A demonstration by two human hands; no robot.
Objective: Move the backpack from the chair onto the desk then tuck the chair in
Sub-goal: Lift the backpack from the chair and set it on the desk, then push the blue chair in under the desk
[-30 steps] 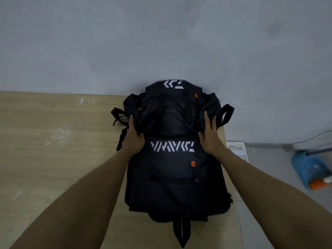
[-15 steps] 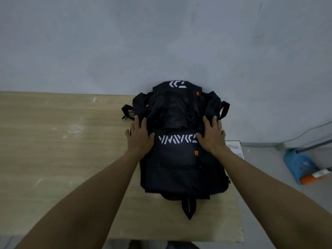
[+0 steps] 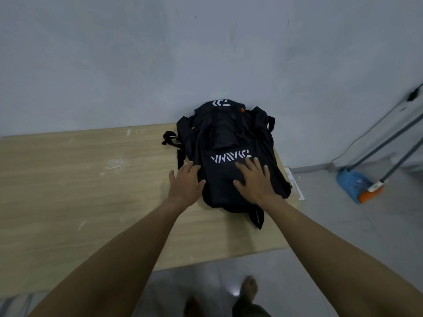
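Black fabric backpack [image 3: 231, 156] lies lengthwise toward the wall on a pale wooden desk [image 3: 80, 191] — left hand [image 3: 184, 187] and right hand [image 3: 256, 179] flat, fingers spread, gripping nothing

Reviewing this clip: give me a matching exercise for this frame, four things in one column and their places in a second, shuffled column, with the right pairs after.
Things:
1. backpack
2. left hand
3. right hand
4. blue dustpan

Places:
A. on the floor by the wall, right of the desk
B. flat on the backpack's front panel
C. lying on the desk, top end at the wall
D. at the backpack's left edge, partly over the desk

Pairs: 1-C, 2-D, 3-B, 4-A
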